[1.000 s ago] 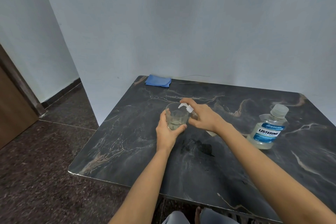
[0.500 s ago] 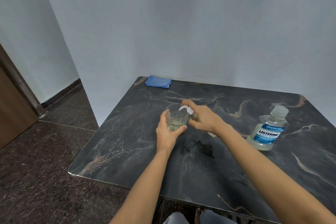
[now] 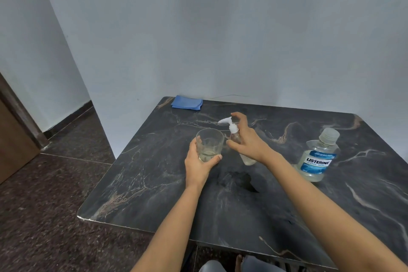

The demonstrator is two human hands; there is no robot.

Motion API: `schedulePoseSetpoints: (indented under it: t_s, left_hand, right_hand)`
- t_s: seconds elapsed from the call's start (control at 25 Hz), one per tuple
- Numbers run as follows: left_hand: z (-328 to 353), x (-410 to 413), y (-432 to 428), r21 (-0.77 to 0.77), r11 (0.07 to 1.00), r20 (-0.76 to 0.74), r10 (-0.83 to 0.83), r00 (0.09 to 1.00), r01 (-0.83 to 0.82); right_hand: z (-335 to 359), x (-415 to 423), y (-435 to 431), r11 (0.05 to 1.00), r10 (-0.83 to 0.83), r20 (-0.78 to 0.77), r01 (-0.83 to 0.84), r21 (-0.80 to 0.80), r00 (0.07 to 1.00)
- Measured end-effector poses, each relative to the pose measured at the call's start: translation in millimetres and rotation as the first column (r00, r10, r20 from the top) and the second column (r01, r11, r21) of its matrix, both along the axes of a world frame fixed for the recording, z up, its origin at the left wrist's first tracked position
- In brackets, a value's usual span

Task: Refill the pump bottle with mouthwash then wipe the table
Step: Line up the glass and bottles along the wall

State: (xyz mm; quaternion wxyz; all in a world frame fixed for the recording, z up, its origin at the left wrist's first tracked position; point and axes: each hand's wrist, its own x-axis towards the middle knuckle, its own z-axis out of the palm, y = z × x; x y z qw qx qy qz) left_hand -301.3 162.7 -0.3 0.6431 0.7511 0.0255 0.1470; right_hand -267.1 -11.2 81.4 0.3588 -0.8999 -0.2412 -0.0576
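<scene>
Head view: I saw my left hand [image 3: 199, 164] wrapped around the glass [image 3: 209, 147], my right hand [image 3: 247, 141] gripping the pump bottle [image 3: 235, 133] on the table [image 3: 287, 216].

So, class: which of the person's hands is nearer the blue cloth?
Left. The left hand grips the glass, below the blue cloth; the right hand, on the pump bottle, sits farther right.

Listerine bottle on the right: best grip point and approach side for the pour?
Grip the mouthwash bottle around its labelled body, below the shoulder, coming in from the near right side with the right hand. It stands upright on the table with open space around it, and the body looks wider than the narrow capped neck, so it probably gives the steadier hold. The cap needs a separate twist first.
</scene>
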Motion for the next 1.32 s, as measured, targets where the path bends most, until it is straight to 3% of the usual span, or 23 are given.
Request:
schedulePoseSetpoints:
  t_s: [0.2,0.32,0.76,1.0,1.32]
  left_hand:
    - [-1.4,0.9,-0.7,-0.011,1.0,-0.014,0.006,1.0,-0.006]
    - [1.1,-0.4,-1.2,-0.006,1.0,-0.013,0.001,1.0,-0.001]
    - [1.5,7.1,-0.9,0.117,0.991,-0.075,0.074,0.994,-0.065]
    - [4.9,15.2,-6.0,0.121,0.989,-0.084,0.096,0.992,-0.086]
    - [28.9,65.8,-11.1,0.098,0.993,-0.072,0.071,0.995,-0.064]
  right_hand:
    - [-4.3,2.7,-18.0,0.928,-0.201,-0.048,0.206,0.311,0.978]
    - [-8.3,0.0,-29.8,0.863,-0.3,-0.091,0.311,0.398,0.95]
    - [-23.8,-9.7,-43.5,0.83,-0.443,-0.181,0.478,0.289,0.878]
    - [-47.1,-22.3,-35.5,0.683,-0.71,-0.162,0.726,0.08,0.685]
    - [-40.8,7.1,-27.8,0.623,-0.738,-0.188,0.762,0.178,0.648]
